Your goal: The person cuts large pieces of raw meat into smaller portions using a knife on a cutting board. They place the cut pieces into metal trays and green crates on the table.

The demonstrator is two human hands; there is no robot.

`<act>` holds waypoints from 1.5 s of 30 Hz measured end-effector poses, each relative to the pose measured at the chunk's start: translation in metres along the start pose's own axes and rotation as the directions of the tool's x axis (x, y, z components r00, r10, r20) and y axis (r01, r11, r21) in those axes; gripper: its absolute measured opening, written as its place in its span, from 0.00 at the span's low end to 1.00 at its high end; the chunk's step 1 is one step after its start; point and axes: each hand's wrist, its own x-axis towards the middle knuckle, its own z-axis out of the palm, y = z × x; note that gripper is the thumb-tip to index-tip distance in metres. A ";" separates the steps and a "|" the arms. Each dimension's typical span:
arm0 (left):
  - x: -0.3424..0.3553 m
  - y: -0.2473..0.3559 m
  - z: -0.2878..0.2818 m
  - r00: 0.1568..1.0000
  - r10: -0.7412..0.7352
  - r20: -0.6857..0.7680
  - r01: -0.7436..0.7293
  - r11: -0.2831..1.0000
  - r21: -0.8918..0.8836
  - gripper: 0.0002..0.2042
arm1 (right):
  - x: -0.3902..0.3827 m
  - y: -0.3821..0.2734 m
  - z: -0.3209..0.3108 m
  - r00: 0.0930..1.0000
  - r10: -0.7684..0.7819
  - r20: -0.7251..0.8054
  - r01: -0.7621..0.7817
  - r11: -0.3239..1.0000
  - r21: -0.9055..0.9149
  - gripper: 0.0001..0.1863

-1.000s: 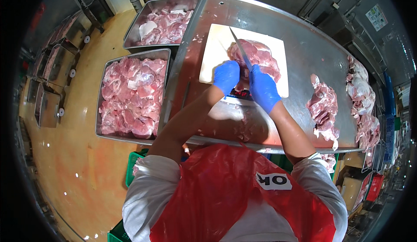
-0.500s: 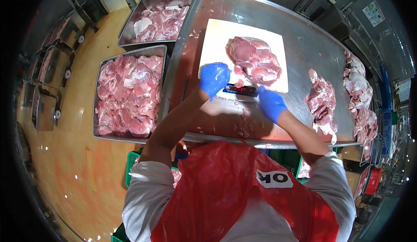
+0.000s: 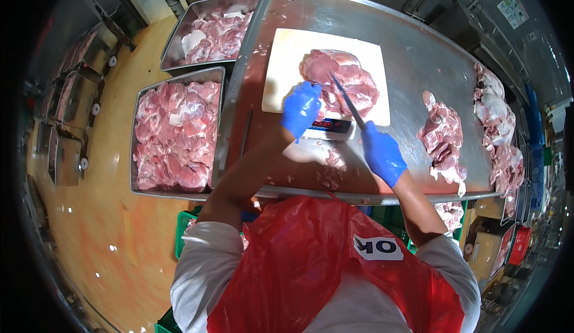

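Several pieces of raw pink meat (image 3: pixel 353 87) are piled on a white cutting board (image 3: pixel 284 55), which rests over a digital scale (image 3: pixel 347 128) with a lit display. My left hand (image 3: pixel 301 110), in a blue glove, has its fingers curled against the left near edge of the pile, pinching the meat there. A knife (image 3: pixel 348 101) is in my right hand (image 3: pixel 384 155), also blue-gloved, its fingers wrapped round the handle. The blade slants up and leftward across the meat, its tip near the middle of the pile. Whether the blade touches the meat I cannot tell.
Two steel bins of meat stand left of the steel table (image 3: pixel 412 70): a near bin (image 3: pixel 133 147) and a far bin (image 3: pixel 173 58). A strip of meat (image 3: pixel 442 135) and a longer heap (image 3: pixel 495 123) lie at right. Scraps (image 3: pixel 330 171) lie before the scale. A thin rod (image 3: pixel 246 132) lies at left.
My left hand has closed in on the meat's edge. The knife has come up over the pile, with my right hand drawn slightly nearer to me. The board appears slightly farther left.
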 end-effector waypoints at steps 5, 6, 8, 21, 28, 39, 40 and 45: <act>-0.013 -0.028 -0.007 0.977 -0.029 -0.211 -0.050 0.933 -0.357 0.06 | 0.034 -0.014 0.011 0.996 -0.063 0.056 0.062 0.998 0.021 0.13; -0.015 -0.032 -0.011 0.991 -0.107 -0.083 0.075 0.944 -0.322 0.05 | 0.043 -0.017 0.015 0.994 -0.090 0.060 0.088 0.996 0.032 0.12; -0.018 -0.039 -0.018 0.994 -0.100 -0.034 0.086 0.951 -0.297 0.05 | 0.059 -0.030 0.018 0.991 -0.116 0.062 0.113 0.992 0.053 0.12; -0.028 -0.005 -0.015 0.971 -0.155 -0.182 0.041 0.859 -0.511 0.09 | -0.023 0.038 -0.003 0.927 -0.052 0.371 0.119 0.980 -0.158 0.12; -0.005 -0.012 0.017 0.999 -0.047 -0.001 0.039 0.834 -0.551 0.05 | -0.060 0.052 -0.011 1.000 0.003 -0.011 -0.001 0.983 0.184 0.10; -0.071 0.040 0.011 0.740 -0.548 0.391 0.525 0.107 -0.844 0.02 | -0.089 0.094 0.037 0.966 0.251 0.060 -0.241 0.794 0.559 0.09; -0.075 0.041 0.020 0.705 -0.549 0.448 0.514 -0.040 -0.857 0.03 | -0.087 0.092 0.035 0.965 0.247 0.086 -0.253 0.797 0.548 0.08; -0.065 0.030 0.045 0.723 -0.395 0.567 0.368 -0.474 -0.800 0.06 | -0.074 0.080 0.031 0.974 0.204 0.104 -0.227 0.811 0.540 0.10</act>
